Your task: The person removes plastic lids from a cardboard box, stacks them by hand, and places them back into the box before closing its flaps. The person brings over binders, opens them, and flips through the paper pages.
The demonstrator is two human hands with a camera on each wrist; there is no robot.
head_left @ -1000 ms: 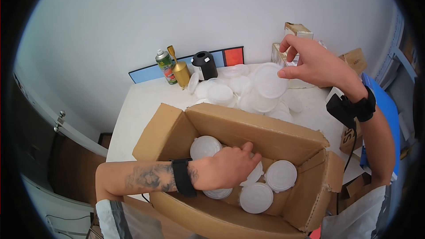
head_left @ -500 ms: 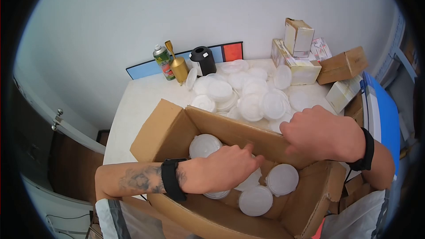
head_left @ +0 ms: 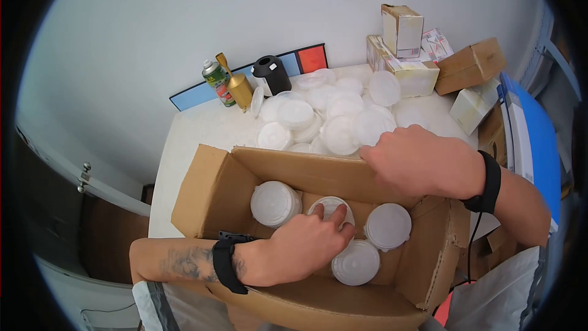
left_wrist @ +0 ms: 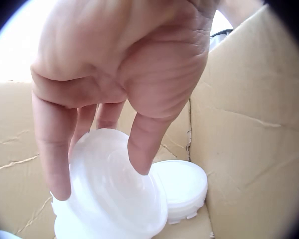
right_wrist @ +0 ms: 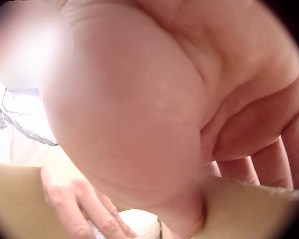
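A large cardboard box (head_left: 294, 165) stands in front of me, its top spread wide. Inside it, my left hand (head_left: 306, 245) reaches down over a round translucent plastic lid (left_wrist: 114, 194). Its thumb is on the near face and its fingers lie around the edge, so the lid tilts in the left wrist view. Round white lid stacks sit on the box floor around it: one at the left (head_left: 275, 203), one at the right (head_left: 388, 227), one nearer me (head_left: 356, 263). My right hand (head_left: 429, 162) grips the box's far wall, thumb inside and fingers outside.
Behind the box, a loose heap of translucent lids (head_left: 337, 113) covers part of the white table (head_left: 190, 132). A spray can (head_left: 218, 83), a brass-coloured vessel (head_left: 240, 91) and a black canister (head_left: 271, 76) stand at the back. Small cartons (head_left: 404, 73) and a blue folder (head_left: 533, 141) are at the right.
My right hand first came down from above the lid heap to the box's far wall, then shifted left along it. My left hand stays inside the box, and a lid now shows under its fingertips.
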